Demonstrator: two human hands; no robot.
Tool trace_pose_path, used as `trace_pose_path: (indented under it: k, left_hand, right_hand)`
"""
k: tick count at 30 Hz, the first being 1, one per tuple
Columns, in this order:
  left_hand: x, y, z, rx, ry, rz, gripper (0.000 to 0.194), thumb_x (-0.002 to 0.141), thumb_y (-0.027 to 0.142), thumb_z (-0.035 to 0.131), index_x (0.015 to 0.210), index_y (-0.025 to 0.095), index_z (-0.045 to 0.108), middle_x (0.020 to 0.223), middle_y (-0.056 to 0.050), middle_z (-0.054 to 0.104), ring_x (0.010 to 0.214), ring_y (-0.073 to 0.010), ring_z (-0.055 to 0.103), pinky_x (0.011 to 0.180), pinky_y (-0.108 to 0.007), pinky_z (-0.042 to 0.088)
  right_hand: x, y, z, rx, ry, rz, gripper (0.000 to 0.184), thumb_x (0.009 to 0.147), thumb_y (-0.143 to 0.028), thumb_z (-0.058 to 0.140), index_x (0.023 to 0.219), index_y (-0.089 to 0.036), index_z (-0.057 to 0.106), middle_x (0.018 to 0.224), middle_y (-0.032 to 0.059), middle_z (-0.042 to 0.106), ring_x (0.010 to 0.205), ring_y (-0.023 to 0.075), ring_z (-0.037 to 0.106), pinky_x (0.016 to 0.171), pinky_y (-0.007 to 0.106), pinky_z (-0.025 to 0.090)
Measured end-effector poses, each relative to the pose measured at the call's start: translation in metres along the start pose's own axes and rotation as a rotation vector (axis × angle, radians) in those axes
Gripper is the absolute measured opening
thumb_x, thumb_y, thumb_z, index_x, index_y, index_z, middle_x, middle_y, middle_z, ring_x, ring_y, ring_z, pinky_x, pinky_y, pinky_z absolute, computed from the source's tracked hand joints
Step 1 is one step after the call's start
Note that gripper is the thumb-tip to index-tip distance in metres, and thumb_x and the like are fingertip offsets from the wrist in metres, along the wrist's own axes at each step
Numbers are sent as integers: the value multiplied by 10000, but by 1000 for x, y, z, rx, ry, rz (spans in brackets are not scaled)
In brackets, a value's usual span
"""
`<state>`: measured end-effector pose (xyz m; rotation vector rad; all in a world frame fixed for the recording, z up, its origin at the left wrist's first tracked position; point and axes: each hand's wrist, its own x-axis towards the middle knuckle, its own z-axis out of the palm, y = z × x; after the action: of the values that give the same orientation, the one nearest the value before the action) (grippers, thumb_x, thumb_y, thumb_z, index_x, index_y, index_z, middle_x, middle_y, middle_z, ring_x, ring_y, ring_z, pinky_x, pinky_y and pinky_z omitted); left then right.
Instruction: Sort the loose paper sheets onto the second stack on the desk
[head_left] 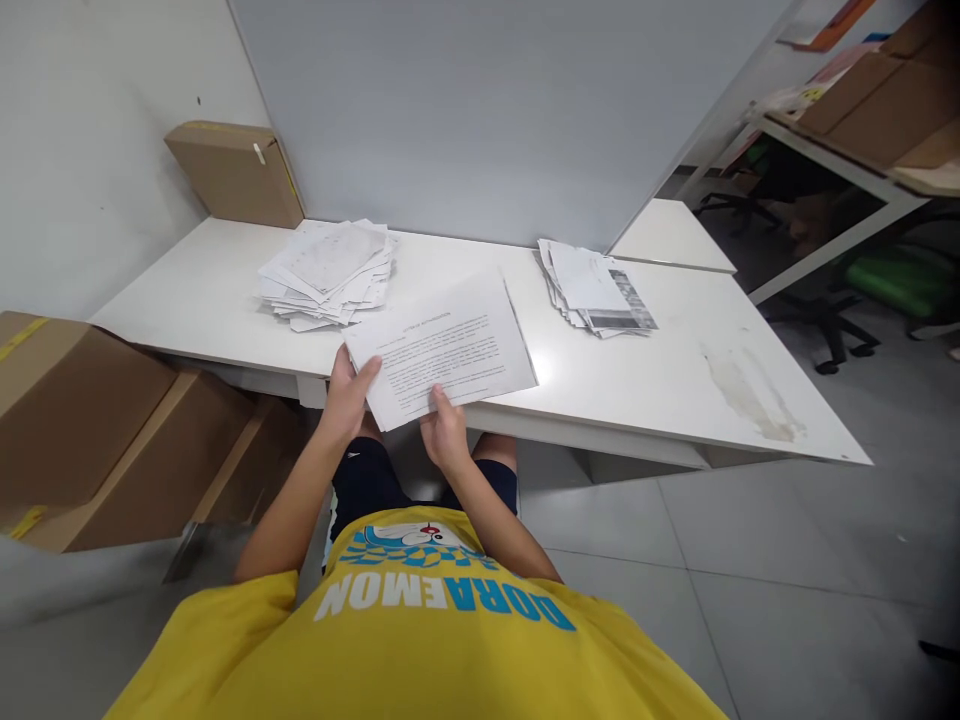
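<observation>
Thin, matte white paper makes up the printed sheets at the centre of the frame, flat and four-cornered with crisp edges. Their long axis slants from lower left to right, rising slightly; the heading lies toward the upper left edge. Dark lines of small type cover the top page. The left hand has its grip closed on the left edge, thumb on top; the right hand pinches the near edge. On the smooth, glossy white surface, a ragged paper pile lies upper left of centre, and a smaller stack right of centre.
</observation>
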<state>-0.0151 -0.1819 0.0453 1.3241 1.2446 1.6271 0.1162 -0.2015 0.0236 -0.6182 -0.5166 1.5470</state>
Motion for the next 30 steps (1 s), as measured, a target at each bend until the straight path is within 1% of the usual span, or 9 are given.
trace_pose_path:
  k: [3, 6, 9, 13, 17, 20, 23, 26, 30]
  left_hand:
    - [15, 5, 1, -42, -59, -51, 554, 822, 498, 721, 1254, 181, 579, 1164, -137, 706, 1108, -289, 673, 924, -416, 579]
    - [25, 11, -2, 48, -45, 15, 459, 822, 494, 721, 1133, 165, 645, 1069, -115, 734, 1013, -265, 701, 862, -387, 603]
    - [33, 10, -4, 164, -10, 102, 421, 822, 507, 716, 1056, 161, 664, 1040, -100, 734, 960, -241, 704, 835, -364, 605]
    - [46, -6, 9, 155, 0, 176, 434, 816, 545, 705, 1034, 174, 649, 988, -77, 717, 955, -220, 690, 863, -354, 584]
    - [52, -32, 35, 80, -73, 149, 487, 779, 606, 706, 1004, 181, 625, 915, -63, 696, 873, -209, 681, 794, -338, 579]
    - [52, -48, 52, 63, -173, 131, 478, 794, 607, 691, 1014, 191, 613, 878, -57, 678, 838, -200, 678, 754, -318, 570]
    - [51, -62, 62, -11, -252, 128, 502, 811, 591, 684, 1118, 208, 583, 948, -73, 685, 892, -205, 688, 780, -321, 570]
    - [49, -76, 65, -52, -259, 106, 518, 816, 593, 677, 1135, 197, 580, 1046, -107, 698, 991, -228, 686, 861, -355, 564]
    - [45, -89, 66, -6, -285, 67, 529, 873, 601, 599, 1185, 173, 589, 1172, -143, 689, 1121, -260, 655, 978, -408, 524]
  right_hand:
    - [-1, -3, -10, -38, -28, -36, 607, 716, -436, 733, 1280, -265, 588, 1312, 41, 654, 1331, 233, 527, 1154, 474, 404]
    - [8, -22, -26, -66, 31, -104, 581, 705, -514, 697, 1228, -275, 618, 1269, 40, 672, 1311, 247, 544, 1134, 479, 420]
    - [28, -52, -48, -213, 71, -232, 535, 725, -554, 664, 1156, -236, 650, 1177, 75, 699, 1244, 266, 584, 1082, 479, 459]
    - [51, -89, -83, -601, 82, -384, 353, 711, -479, 736, 942, -217, 685, 951, 57, 715, 1052, 263, 638, 967, 422, 507]
    - [57, -109, -117, -854, 114, -399, 259, 760, -471, 695, 856, -231, 677, 867, 23, 688, 925, 229, 626, 877, 368, 506]
    - [58, -113, -136, -906, 118, -356, 254, 742, -444, 707, 857, -220, 673, 846, 11, 687, 873, 207, 619, 860, 358, 497]
    - [63, -109, -146, -786, 163, -369, 318, 717, -452, 727, 916, -208, 681, 911, 34, 719, 910, 223, 639, 866, 373, 503]
    - [69, -100, -150, -703, 195, -352, 393, 678, -475, 760, 947, -199, 686, 974, 66, 742, 956, 248, 657, 893, 406, 509]
    - [71, -93, -151, -734, 217, -319, 425, 658, -489, 780, 942, -188, 687, 990, 83, 750, 959, 255, 666, 899, 424, 517]
